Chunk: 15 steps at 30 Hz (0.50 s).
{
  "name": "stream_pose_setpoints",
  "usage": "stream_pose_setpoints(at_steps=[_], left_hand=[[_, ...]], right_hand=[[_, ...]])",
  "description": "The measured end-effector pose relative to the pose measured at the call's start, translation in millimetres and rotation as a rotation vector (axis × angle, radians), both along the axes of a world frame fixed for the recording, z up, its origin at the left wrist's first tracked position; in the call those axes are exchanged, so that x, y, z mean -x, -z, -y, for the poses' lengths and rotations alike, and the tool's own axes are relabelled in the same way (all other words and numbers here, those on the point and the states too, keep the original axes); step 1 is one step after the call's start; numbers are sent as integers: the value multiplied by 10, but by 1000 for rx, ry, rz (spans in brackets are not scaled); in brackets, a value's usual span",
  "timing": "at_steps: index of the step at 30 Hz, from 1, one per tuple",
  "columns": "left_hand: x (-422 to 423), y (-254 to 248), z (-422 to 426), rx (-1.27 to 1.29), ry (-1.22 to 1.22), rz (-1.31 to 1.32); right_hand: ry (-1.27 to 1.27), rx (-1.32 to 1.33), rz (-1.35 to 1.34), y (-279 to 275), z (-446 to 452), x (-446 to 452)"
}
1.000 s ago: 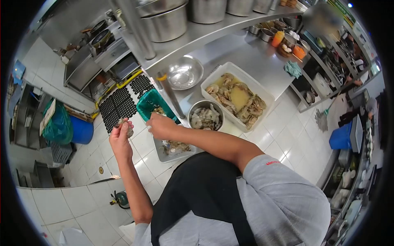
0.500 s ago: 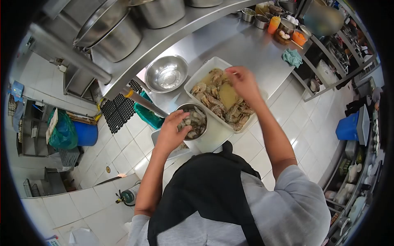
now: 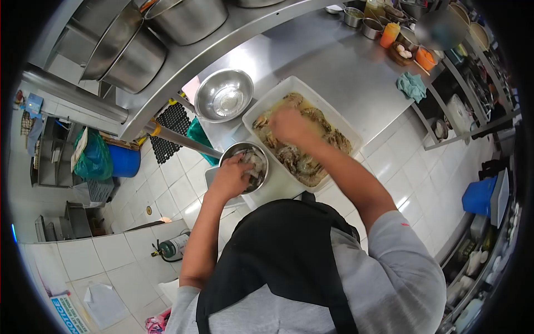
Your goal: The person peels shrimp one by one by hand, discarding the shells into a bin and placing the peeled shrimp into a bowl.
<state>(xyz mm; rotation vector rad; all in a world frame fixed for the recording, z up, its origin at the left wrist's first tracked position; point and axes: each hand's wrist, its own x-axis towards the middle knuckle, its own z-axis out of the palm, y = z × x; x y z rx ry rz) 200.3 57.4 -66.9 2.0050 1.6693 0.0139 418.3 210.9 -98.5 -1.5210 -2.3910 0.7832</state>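
Observation:
My left hand (image 3: 229, 177) reaches over the near rim of a round metal bowl (image 3: 266, 173). Its fingers are apart and dip in among greyish peeled shrimp (image 3: 257, 162), partly hiding them. To the right, a white rectangular plastic tub (image 3: 342, 119) holds many whole shrimp (image 3: 317, 118) in cloudy liquid. Over the tub's left part is my right hand (image 3: 289, 127), smeared by motion. Whether its fingers are closed on anything does not show.
An empty steel bowl (image 3: 224, 96) stands behind on the steel counter (image 3: 300, 47). A post (image 3: 186, 140) rises close to my left hand, under a shelf with large pots (image 3: 136, 61). Farther right are a squeeze bottle (image 3: 390, 34) and a green cloth (image 3: 411, 87).
My right hand has swung left from the tub's far right edge to above the shrimp. My left hand has lowered its fingers deeper into the metal bowl. The view has shifted slightly.

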Motion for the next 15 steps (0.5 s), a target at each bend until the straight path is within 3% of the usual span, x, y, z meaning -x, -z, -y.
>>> stream_pose_setpoints(at_steps=[2,8,11,15], left_hand=[[-29,-54,-9,10,-14,5],[74,-108,-39,-116,-210,286],[53,-96,-134,-163,-277,402],[-141,-117,-362,-229,-307,471]], right_hand=[[14,-100,315,212,104,239],[-46,-69,104,556,-22,26],[-107,-113,210,430,-40,-171],[-96,-215,148,591,-107,-140]])
